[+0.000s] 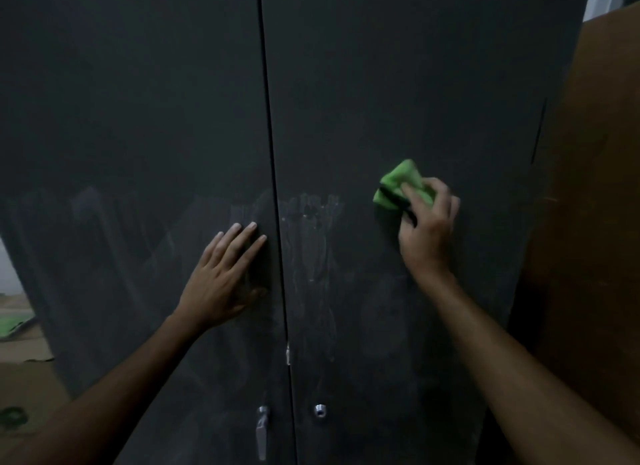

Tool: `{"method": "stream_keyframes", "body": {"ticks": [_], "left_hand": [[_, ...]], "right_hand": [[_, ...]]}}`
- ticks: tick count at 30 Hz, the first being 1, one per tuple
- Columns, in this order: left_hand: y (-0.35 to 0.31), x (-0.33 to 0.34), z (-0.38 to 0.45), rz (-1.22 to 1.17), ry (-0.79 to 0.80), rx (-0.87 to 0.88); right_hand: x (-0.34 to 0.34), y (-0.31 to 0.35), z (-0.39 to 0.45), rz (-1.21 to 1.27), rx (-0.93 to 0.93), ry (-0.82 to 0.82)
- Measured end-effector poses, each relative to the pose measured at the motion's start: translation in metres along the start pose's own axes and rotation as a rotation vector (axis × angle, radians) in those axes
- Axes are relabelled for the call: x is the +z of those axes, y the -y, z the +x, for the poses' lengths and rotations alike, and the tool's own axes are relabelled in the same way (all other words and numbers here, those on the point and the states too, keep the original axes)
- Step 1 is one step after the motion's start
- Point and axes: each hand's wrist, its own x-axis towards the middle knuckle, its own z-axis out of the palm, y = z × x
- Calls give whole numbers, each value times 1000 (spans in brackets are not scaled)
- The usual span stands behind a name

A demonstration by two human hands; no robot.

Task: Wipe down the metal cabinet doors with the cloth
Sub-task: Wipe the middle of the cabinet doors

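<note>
Presently, right hand [427,229] grips bunched green cloth [401,185] against right door [398,83], centre-right; left hand [225,274], fingers flat, apparently braces left door [138,101].

Brown floor [24,371] at lower left, green sheet [14,322] on it.

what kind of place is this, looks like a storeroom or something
Probably a storage or utility room, though little shows. A tall dark metal cabinet with a handle and lock fills the view, a brown board leans beside it, and cardboard lies on the floor at left.
</note>
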Motion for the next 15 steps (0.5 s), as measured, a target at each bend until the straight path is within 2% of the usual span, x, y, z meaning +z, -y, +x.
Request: {"method": "stream_keyframes", "body": {"ticks": [1,2,3,5,7,9,12,13,14,15], "left_hand": [[1,0,0,2,2,5],[2,0,0,3,-1,11],[3,0,0,4,-4,19],[7,2,-1,15,-6,35],[10,4,-2,27,1,48],[12,7,-3,25,-1,59],[14,11,-4,14,-2,72],[15,12,-4,14,-2,72],[15,13,-4,16,0,71],[15,13,-3,17,3,71]], "right_hand": [[7,19,6,16,75,-39],[14,37,4,22,47,-33],[21,49,-8,8,-78,20],[28,53,-52,-43,-451,207],[16,36,-75,-81,-655,352],[8,21,-59,-75,-554,272],[20,42,-15,-27,-44,20],[27,61,-11,-11,23,-27],[33,76,-17,-15,-12,-22],[40,85,-33,-36,-137,34]]}}
